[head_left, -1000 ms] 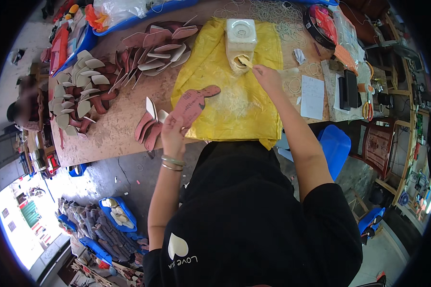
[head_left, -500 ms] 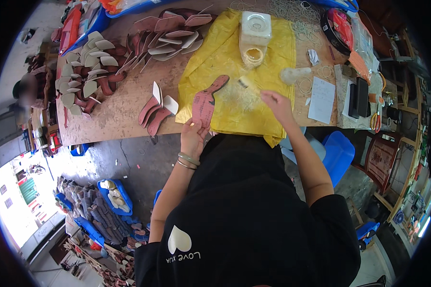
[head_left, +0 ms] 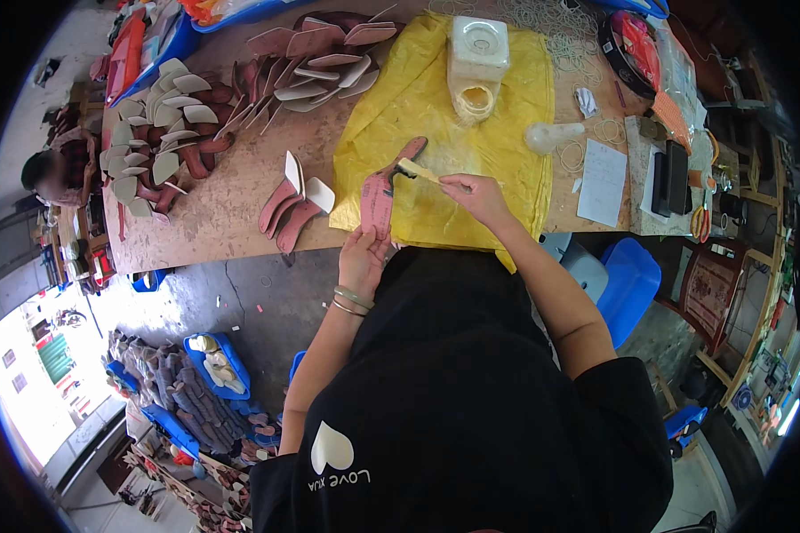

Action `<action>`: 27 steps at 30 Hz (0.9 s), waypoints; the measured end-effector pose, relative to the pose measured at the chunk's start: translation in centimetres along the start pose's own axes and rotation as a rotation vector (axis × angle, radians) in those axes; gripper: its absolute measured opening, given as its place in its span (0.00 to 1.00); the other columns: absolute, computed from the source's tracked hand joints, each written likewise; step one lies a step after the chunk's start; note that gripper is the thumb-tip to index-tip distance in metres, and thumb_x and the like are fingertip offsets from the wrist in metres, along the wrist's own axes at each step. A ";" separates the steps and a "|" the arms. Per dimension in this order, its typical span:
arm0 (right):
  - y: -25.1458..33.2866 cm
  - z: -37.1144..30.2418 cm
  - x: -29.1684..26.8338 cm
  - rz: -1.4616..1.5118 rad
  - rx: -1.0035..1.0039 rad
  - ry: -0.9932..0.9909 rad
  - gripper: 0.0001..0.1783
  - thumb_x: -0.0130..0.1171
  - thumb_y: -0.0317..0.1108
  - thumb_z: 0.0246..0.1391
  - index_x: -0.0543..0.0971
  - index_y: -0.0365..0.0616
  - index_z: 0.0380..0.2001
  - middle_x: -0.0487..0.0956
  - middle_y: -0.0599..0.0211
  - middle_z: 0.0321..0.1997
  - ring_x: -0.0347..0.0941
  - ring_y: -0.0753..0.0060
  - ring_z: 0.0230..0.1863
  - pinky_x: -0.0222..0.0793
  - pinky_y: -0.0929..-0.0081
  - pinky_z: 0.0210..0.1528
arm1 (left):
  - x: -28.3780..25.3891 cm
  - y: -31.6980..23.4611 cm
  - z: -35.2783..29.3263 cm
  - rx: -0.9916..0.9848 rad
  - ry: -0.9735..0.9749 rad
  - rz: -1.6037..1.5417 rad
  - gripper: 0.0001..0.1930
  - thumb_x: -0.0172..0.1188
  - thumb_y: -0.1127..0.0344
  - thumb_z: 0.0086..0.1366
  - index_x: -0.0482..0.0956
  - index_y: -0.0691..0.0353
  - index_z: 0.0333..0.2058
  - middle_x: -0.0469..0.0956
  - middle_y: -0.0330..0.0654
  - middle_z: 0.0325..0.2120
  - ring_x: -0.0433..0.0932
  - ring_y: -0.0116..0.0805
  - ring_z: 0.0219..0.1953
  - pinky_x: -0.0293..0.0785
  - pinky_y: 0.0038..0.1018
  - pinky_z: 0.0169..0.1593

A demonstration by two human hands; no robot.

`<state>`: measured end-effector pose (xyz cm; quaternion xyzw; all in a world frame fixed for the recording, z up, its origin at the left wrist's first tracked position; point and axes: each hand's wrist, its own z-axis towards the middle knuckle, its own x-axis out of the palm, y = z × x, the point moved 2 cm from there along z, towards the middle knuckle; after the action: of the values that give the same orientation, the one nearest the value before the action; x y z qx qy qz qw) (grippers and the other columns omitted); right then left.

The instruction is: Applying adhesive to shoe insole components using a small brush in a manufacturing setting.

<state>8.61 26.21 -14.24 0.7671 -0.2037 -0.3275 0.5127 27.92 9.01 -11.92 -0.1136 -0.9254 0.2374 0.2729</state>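
Note:
My left hand (head_left: 362, 259) is closed on the wide near end of a reddish-pink shoe insole (head_left: 377, 202), which has dark marks on its face and a narrow waist. My right hand (head_left: 478, 197) pinches the pale handle of a small flat brush (head_left: 421, 171). The brush's dark bristles meet the insole's edge near its waist. Beneath both lies a yellow plastic sheet (head_left: 498, 218) spread on the table. Farther off on the sheet, a whitish plastic jug (head_left: 480, 53) has its round mouth facing me, with yellowish residue around the rim.
Several pink insoles with pale heel pieces (head_left: 286, 209) lie left of the sheet, with larger piles (head_left: 173, 124) behind. At right are a translucent bottle-shaped piece (head_left: 551, 136), a paper sheet (head_left: 603, 182), a black box (head_left: 674, 182) and orange-handled scissors (head_left: 701, 220).
My right hand has moved left with the brush, from over the sheet to the insole's waist. My left hand still holds the insole in nearly the same place.

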 end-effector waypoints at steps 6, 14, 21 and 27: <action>-1.4 1.1 -0.6 -0.140 0.083 -0.163 0.15 0.58 0.45 0.50 0.82 0.50 0.38 0.81 0.61 0.33 0.78 0.65 0.33 0.71 0.74 0.36 | -0.8 -1.1 0.5 0.009 -0.022 0.110 0.11 0.48 0.73 0.66 0.66 0.70 0.46 0.76 0.45 0.38 0.77 0.34 0.39 0.76 0.26 0.44; -0.4 6.1 -1.4 -0.332 0.077 -0.122 0.14 0.57 0.46 0.50 0.82 0.51 0.35 0.81 0.61 0.31 0.77 0.61 0.32 0.72 0.69 0.36 | 0.7 -4.0 0.7 0.296 -0.045 0.618 0.15 0.52 0.75 0.63 0.62 0.64 0.48 0.78 0.47 0.34 0.79 0.32 0.33 0.78 0.26 0.35; 3.7 5.7 -2.6 -0.140 0.110 0.151 0.16 0.62 0.43 0.48 0.82 0.45 0.37 0.81 0.64 0.26 0.74 0.78 0.27 0.68 0.81 0.32 | 1.7 -6.0 0.9 0.580 -0.055 1.104 0.14 0.56 0.75 0.59 0.68 0.63 0.45 0.80 0.44 0.30 0.79 0.29 0.30 0.74 0.24 0.34; 10.0 3.9 -2.0 -0.073 0.002 0.252 0.14 0.63 0.40 0.48 0.83 0.45 0.36 0.80 0.69 0.25 0.70 0.84 0.24 0.66 0.81 0.30 | 2.2 -5.7 0.5 0.576 -0.091 1.168 0.15 0.57 0.74 0.59 0.69 0.63 0.45 0.80 0.44 0.28 0.79 0.30 0.29 0.74 0.26 0.33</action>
<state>4.71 21.06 -5.48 0.8095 -0.1099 -0.2469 0.5212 25.33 4.64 -8.42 -0.5100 -0.6213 0.5896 0.0790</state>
